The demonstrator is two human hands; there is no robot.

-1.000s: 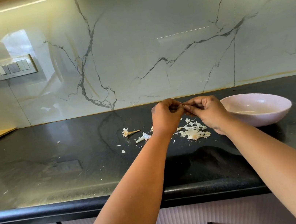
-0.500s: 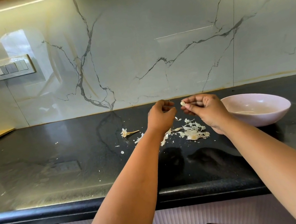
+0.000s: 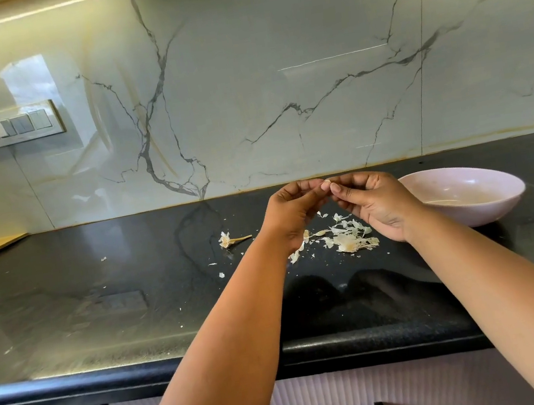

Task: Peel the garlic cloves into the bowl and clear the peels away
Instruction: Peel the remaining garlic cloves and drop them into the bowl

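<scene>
Head view. Garlic clove (image 3: 327, 182): small, pale, mostly hidden, pinched between the fingertips of both hands above the counter, at 12 o'clock from the peel pile. Left hand (image 3: 293, 210): fingers curled, tips on the clove. Right hand (image 3: 374, 201): fingers curled, thumb and forefinger on the clove. Peels (image 3: 350, 238): thin white papery flakes heaped below the hands; loose bits scattered toward 9 o'clock. Garlic stem (image 3: 231, 240): dry, lying at 9 o'clock from the pile. Bowl (image 3: 484, 182): pale pink, at 3 o'clock from the hands. Counter (image 3: 99, 296): black, glossy. Backsplash (image 3: 241, 84): white veined marble. Switch plate (image 3: 15, 125): at 10 o'clock.
</scene>
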